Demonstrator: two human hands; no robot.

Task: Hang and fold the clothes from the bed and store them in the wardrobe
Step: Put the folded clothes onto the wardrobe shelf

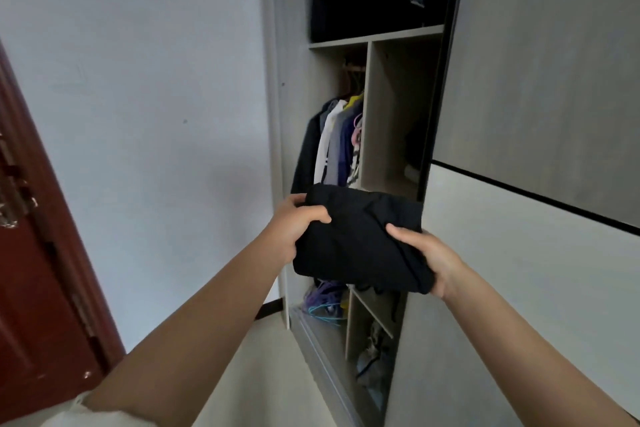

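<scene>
A folded black garment (360, 239) at centre frame looked like matt, soft cloth. The wardrobe (398, 114) had pale matt wood-grain panels. At lower left, a reddish-brown door (38, 288) looked faintly glossy.

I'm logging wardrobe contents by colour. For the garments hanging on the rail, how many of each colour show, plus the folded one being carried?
Hanging, as far as visible:
Black jacket: 1
White garment: 1
Grey garment: 1
Navy garment: 1
Carried in left hand and right hand:
Folded black garment: 1
Total: 5; others behind are hidden.
</scene>
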